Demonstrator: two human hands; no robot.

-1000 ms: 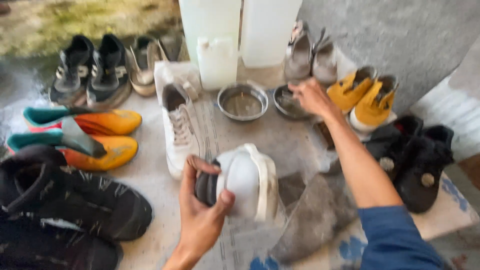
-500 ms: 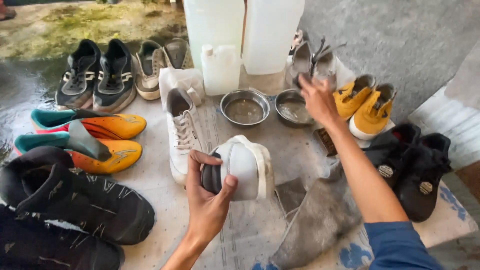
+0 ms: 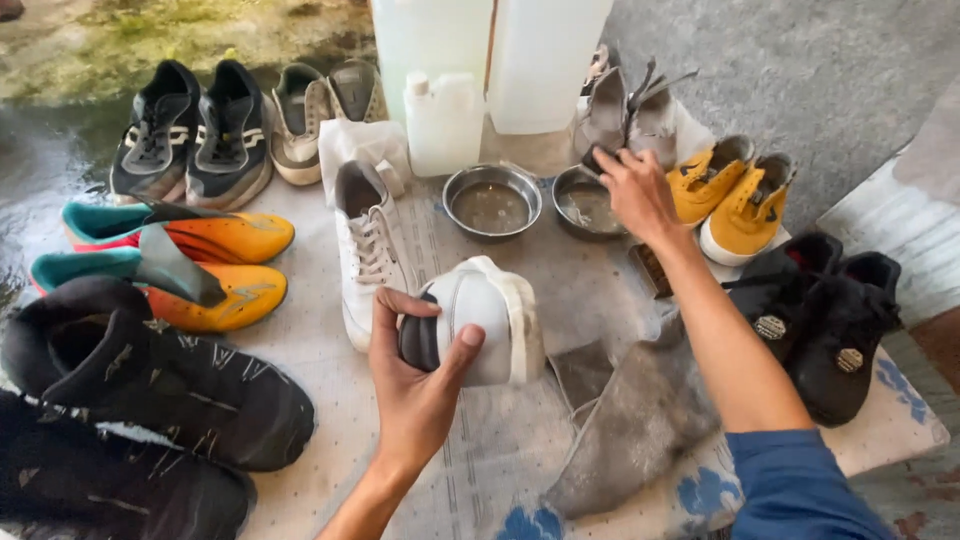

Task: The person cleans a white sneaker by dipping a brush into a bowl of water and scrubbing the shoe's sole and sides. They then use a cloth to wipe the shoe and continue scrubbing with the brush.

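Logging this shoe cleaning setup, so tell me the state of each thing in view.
White sneaker: held in left hand.
Right hand: grasping a small dark object, over right steel bowl.
Left steel bowl: upright, cloudy liquid inside.
Second white sneaker: lying flat, laced.

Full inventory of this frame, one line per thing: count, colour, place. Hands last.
white sneaker: 1, white, centre, gripped at the heel
laced sneaker: 1, white, lying left of centre
metal bowls: 2, steel, rear centre, side by side
jugs: 2 large, translucent white, rear
small bottle: 1, white, in front of the jugs
dark sneakers: 2, black, rear left
beige shoes: 2, rear, right of those
football boots: 2, orange and teal, left
black shoes: 2, near left
grey shoes: 2, rear right
yellow shoes: 2, right
black boots: 2, far right
cloth: 1, grey, near centre
left hand: holds the white sneaker
right hand: beside the right bowl, holding a small dark object
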